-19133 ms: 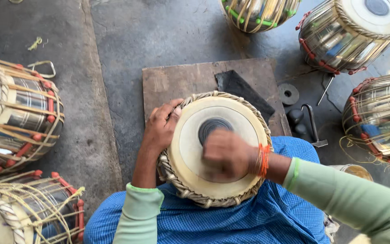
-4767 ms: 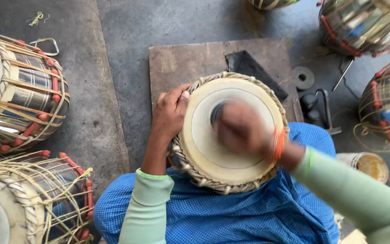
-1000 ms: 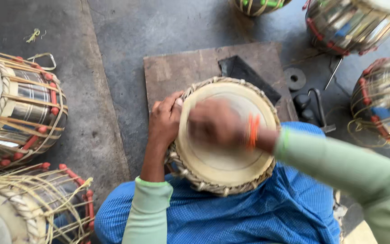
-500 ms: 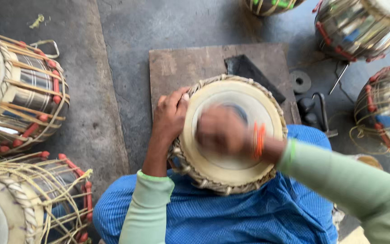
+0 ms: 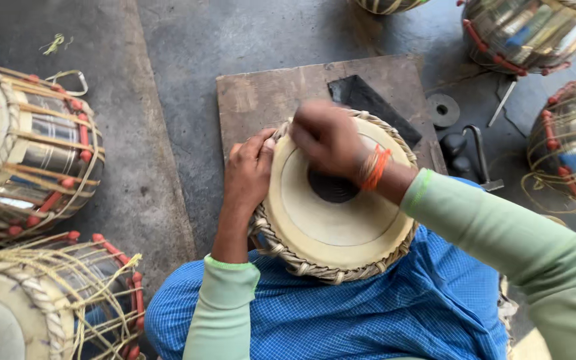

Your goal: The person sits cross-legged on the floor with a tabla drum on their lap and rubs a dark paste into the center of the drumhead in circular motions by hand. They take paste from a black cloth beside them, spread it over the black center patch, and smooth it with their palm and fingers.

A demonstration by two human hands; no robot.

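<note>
A round drum (image 5: 331, 223) with a pale skin, a dark centre patch and a braided rim rests on my lap over blue checked cloth. My left hand (image 5: 248, 170) grips the drum's left rim, fingers curled over the braid. My right hand (image 5: 325, 137), blurred, is closed over the far part of the skin near the upper rim, an orange thread band on its wrist. Whether it holds something small cannot be made out.
A wooden board (image 5: 281, 93) with a dark flat piece (image 5: 368, 103) lies beyond the drum. Strapped drums stand at left (image 5: 28, 160), lower left (image 5: 48, 300) and right (image 5: 571, 143), (image 5: 528, 30). A metal ring (image 5: 443, 110) and a small hammer (image 5: 478, 157) lie on the concrete floor.
My right hand has moved across the drum skin from its centre toward the far upper-left rim, uncovering the dark centre patch. My left hand stays on the left rim.
</note>
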